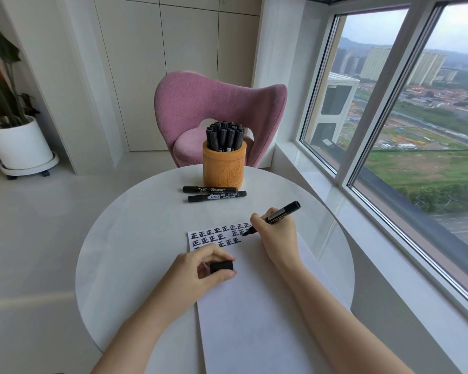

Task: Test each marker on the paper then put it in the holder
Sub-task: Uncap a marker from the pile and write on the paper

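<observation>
At the round, glossy white table (119, 238), a smooth sheet of paper (254, 306) lies before you, its far end rowed with bold black characters. Beyond it stands the carved, orange-brown cylindrical holder (224, 168), packed with black markers (224, 137). Your right hand (276, 233) pinches an uncapped marker (281, 211), tip at the paper beside the characters. Your left hand (200, 268) rests at the paper's left edge, fingers curled round a stubby black cap (221, 266). Two loose markers (210, 189) lie just near of the holder.

Three loose markers (210, 189) (217, 196) (280, 211); one holder (224, 168)
</observation>
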Demonstrator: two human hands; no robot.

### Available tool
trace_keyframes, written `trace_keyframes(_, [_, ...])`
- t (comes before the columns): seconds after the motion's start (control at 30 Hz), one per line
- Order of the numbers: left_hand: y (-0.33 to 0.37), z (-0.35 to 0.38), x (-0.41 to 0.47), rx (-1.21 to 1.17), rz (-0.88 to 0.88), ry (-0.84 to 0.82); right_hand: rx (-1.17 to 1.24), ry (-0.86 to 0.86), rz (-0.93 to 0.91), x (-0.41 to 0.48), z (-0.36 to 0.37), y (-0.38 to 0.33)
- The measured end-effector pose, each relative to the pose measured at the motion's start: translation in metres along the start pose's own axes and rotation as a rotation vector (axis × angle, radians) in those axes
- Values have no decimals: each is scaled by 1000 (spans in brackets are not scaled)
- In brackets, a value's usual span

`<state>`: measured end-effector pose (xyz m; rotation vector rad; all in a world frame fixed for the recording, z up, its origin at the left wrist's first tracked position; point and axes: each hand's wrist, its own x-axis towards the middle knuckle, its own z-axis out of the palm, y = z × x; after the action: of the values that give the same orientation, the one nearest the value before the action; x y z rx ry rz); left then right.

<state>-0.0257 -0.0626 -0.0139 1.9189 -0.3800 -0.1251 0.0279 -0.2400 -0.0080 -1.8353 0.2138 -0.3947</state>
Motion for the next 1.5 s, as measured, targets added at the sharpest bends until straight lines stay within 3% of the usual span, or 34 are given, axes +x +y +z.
trace_keyframes(1.5, [-2, -1, 1, -12, -32, -3, -3, -24, -11, -2, 3, 2])
